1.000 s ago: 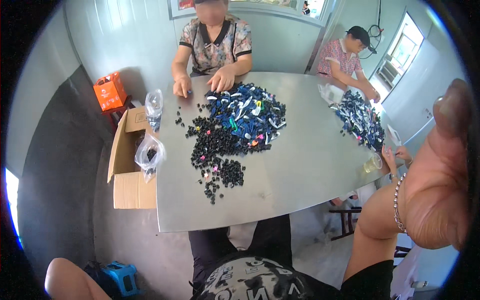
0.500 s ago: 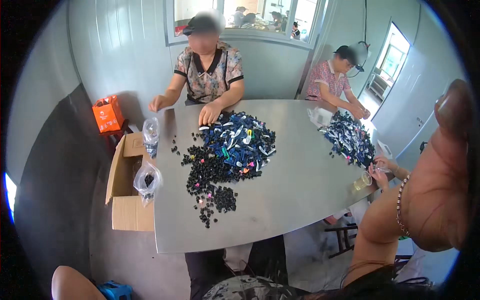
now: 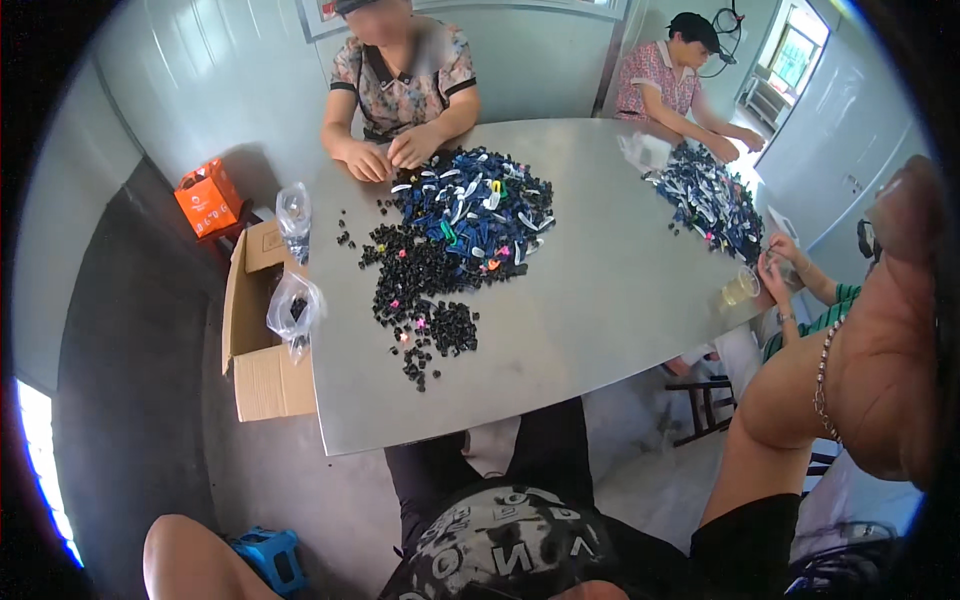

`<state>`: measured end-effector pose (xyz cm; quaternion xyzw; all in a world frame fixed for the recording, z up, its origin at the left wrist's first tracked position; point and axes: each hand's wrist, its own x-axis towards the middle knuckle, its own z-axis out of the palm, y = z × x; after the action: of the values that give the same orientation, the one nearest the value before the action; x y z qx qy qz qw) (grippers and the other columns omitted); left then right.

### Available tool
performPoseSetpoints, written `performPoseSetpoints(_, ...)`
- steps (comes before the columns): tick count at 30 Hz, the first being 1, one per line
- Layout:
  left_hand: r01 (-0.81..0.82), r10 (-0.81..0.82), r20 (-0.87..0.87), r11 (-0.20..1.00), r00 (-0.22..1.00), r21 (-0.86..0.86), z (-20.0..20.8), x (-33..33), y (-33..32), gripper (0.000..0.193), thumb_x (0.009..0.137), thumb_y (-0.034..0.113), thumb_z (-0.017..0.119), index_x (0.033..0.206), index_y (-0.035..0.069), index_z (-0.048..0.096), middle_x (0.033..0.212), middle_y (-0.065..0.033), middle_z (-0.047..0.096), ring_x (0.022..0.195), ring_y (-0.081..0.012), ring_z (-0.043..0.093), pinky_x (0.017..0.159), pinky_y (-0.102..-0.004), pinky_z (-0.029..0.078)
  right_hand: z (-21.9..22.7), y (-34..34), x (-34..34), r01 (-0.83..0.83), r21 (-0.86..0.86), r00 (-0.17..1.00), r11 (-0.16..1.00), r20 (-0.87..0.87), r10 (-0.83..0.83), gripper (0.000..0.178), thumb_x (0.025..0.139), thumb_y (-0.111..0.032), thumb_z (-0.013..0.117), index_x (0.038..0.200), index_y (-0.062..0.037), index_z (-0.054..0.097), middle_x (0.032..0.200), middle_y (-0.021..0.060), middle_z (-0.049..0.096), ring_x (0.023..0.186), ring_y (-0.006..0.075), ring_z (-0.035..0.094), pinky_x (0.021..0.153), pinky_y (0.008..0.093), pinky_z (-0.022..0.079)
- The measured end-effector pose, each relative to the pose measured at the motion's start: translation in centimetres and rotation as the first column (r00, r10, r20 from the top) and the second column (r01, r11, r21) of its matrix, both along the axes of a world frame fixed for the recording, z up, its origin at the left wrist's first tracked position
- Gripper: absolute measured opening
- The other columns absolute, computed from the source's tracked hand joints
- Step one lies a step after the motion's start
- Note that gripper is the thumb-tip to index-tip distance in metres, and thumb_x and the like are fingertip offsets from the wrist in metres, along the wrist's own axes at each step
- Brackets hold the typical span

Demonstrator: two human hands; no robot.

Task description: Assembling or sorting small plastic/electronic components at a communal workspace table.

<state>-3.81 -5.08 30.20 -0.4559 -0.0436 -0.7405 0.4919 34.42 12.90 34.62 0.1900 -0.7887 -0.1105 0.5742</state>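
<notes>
My right hand [image 3: 885,350] is raised close at the right edge, a beaded bracelet at its wrist. Its thumb points up; the other fingers are hidden or cut off, so what they touch cannot be made out. Of my left arm only a bent part [image 3: 200,560] shows at the lower left, and the hand is out of view. In front of me on the metal table [image 3: 580,330] lies a heap of small blue and white elongated pieces [image 3: 470,205]. Small black pieces [image 3: 400,280] spread from it toward me, with a few pink, green and orange ones.
Across the table a person's hands [image 3: 390,158] are at the heap's far edge. Another person sits beside a second heap [image 3: 710,205]; a third person's hands [image 3: 780,265] are near a clear cup [image 3: 740,288]. Left stands a cardboard box [image 3: 275,390] with plastic bags [image 3: 295,305].
The view has tilted downward, so the table sits higher and more of my body shows. The person opposite has brought both hands together. My right hand stays raised at the right edge.
</notes>
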Motion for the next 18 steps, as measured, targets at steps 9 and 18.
performPoseSetpoints(9, -0.012, 0.014, 0.030, 0.998, 0.999, -0.060, -2.2, 0.7, -2.6, 0.024, 0.093, 0.028, 0.050, 0.094, 0.008, 0.063, 0.089, -0.0056, 0.065, 0.085, -0.0184, 0.062, 0.074, -0.0273, 0.049, -1.6, -0.1, 1.5, 0.053, -0.126, 0.994, 0.991, 0.100, -0.041, 0.036, 0.088, -0.025, 0.046, 0.113, -0.0005, 0.056, 0.125, 0.0211, 0.053, 0.107, 0.0336, 0.053, 0.099, 0.0476, 0.038)
performPoseSetpoints(18, -0.032, 0.037, 0.036, 0.989, 0.999, -0.141, -3.4, 1.1, -5.9, 0.024, 0.094, 0.029, 0.049, 0.093, 0.008, 0.062, 0.089, -0.0051, 0.065, 0.085, -0.0183, 0.062, 0.074, -0.0273, 0.048, -4.2, 0.5, 3.6, 0.103, -0.263, 0.980, 0.959, 0.189, -0.054, 0.035, 0.087, -0.023, 0.047, 0.111, 0.0005, 0.057, 0.125, 0.0224, 0.053, 0.109, 0.0347, 0.052, 0.099, 0.0480, 0.038)
